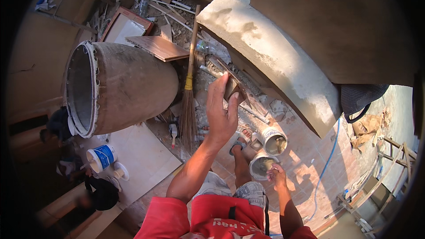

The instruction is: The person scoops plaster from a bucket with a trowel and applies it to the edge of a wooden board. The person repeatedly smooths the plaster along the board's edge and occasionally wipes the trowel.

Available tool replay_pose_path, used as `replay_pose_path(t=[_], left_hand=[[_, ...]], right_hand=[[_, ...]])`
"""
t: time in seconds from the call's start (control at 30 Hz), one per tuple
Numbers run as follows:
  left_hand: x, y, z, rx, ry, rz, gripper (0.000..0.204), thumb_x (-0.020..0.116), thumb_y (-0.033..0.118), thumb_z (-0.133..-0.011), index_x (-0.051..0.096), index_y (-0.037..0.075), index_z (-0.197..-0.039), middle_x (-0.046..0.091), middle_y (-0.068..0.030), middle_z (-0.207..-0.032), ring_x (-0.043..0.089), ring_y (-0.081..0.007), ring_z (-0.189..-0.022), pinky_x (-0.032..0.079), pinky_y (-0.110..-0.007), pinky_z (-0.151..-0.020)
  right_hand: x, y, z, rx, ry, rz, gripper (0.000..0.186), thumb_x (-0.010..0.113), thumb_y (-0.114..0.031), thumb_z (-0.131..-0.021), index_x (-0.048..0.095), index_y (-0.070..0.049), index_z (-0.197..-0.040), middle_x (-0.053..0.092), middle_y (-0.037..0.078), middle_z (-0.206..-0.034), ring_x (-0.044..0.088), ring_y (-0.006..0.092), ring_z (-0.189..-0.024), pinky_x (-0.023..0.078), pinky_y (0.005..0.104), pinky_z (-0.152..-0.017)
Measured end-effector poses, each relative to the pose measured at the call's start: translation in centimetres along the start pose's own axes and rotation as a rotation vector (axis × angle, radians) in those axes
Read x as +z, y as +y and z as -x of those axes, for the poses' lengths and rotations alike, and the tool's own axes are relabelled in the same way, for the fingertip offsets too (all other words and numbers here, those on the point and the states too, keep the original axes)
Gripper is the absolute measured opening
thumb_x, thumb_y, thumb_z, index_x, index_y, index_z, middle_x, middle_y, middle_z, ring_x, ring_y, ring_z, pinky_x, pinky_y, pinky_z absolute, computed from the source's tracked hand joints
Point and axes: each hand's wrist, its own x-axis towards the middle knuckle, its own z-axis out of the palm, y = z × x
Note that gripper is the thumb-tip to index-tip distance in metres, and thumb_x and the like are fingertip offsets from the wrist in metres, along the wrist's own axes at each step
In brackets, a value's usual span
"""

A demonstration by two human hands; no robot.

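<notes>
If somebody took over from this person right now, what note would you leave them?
Left hand: raised, shut on a small brown tile piece, near the curved concrete ledge.
Right hand: low, at the rim of a mortar bucket; grip unclear.
A second bucket stands just beyond, a broom leans by the big clay jar.
Done: ledge top shows grey mortar patches.
Left: the piece is not yet on the ledge.

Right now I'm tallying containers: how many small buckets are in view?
3: one and another by the right hand, a blue-and-white one at left. Rubble may hide more.
</notes>
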Motion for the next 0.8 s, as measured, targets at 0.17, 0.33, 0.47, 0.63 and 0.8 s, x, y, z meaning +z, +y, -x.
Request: replay_pose_path(t=[0.17,0.33,0.47,0.63,0.8], left_hand=[[2.4,-2.7,-0.8,-0.014,0.155,0.021,0.056,0.058,-0.005,-0.085,0.043,0.000,-0.139,0.052,-0.0140,-0.121,0.053,-0.0242,-0.109,0.040,-0.033,-0.096],[3.4,-1.1,-3.5,0.034,0.191,0.107,0.058,0.059,-0.010,-0.083,0.045,0.000,-0.138,0.051,-0.0191,-0.121,0.053,-0.0305,-0.110,0.043,-0.037,-0.096],[4.8,-1.1,-4.4,0.061,0.223,0.061,0.057,0.060,-0.006,-0.085,0.046,0.004,-0.139,0.053,-0.0158,-0.118,0.054,-0.0276,-0.110,0.043,-0.035,-0.095],[6.7,-3.8,-1.4,-0.028,0.131,0.026,0.057,0.059,-0.008,-0.085,0.045,0.002,-0.140,0.051,-0.0169,-0.120,0.054,-0.0295,-0.112,0.044,-0.036,-0.096],[6.5,-4.3,0.0,-0.098,0.075,0.013,0.059,0.059,-0.008,-0.084,0.045,0.002,-0.140,0.050,-0.0171,-0.122,0.054,-0.0299,-0.112,0.043,-0.036,-0.097]], right_hand=[[0.9,-0.4,0.3,0.012,-0.018,0.043,0.035,0.050,-0.009,-0.093,0.048,0.001,-0.126,0.064,0.014,-0.084,0.059,0.0164,-0.055,0.047,0.0256,-0.045],[1.1,-0.8,0.3,0.001,-0.022,0.062,0.036,0.049,-0.008,-0.092,0.048,0.002,-0.126,0.063,0.014,-0.085,0.059,0.0162,-0.055,0.047,0.0248,-0.045],[1.1,-0.8,0.4,0.012,-0.005,0.069,0.035,0.048,-0.006,-0.091,0.049,0.001,-0.125,0.064,0.014,-0.083,0.059,0.0159,-0.055,0.047,0.0248,-0.045],[0.8,-0.2,0.4,0.030,0.018,0.073,0.033,0.046,-0.003,-0.090,0.051,-0.002,-0.123,0.064,0.012,-0.081,0.058,0.0155,-0.055,0.047,0.0249,-0.046],[0.8,-0.6,0.5,0.026,0.005,0.104,0.031,0.046,-0.004,-0.091,0.053,-0.004,-0.122,0.064,0.011,-0.080,0.059,0.0151,-0.056,0.047,0.0249,-0.047]])
